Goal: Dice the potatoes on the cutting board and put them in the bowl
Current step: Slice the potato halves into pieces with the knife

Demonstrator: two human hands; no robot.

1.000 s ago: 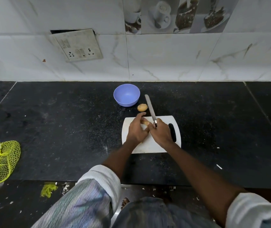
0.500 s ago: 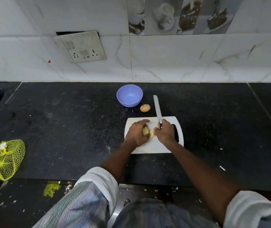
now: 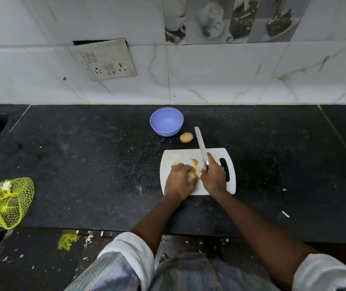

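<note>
Head view, at the cutting stage. Just right of the frame's centre I see a white cutting board (image 3: 216, 185) lying on the black countertop (image 3: 83, 154). My left hand (image 3: 179, 181) is curled down over a cut potato (image 3: 192, 175) on the board, gripping it; pale yellow potato pieces (image 3: 194, 161) lie on the board just above the knuckles. My right hand (image 3: 214, 175) is clenched around the handle of a knife (image 3: 201, 144), whose blade points toward the top of the frame and reaches past the board's upper edge. I cannot tell whether the blade touches the board. The two hands sit just beside each other, with the potato between them.

Above the board, a lavender bowl (image 3: 166, 121) stands on the countertop, nothing visible inside it. A whole potato (image 3: 186, 137) rests on the counter between the bowl and the knife tip, near both. At the left edge of the frame a yellow mesh bag (image 3: 6, 202) lies on the countertop, well apart from the board. A switch plate (image 3: 104, 59) hangs tilted on the tiled wall, upper left of centre.
</note>
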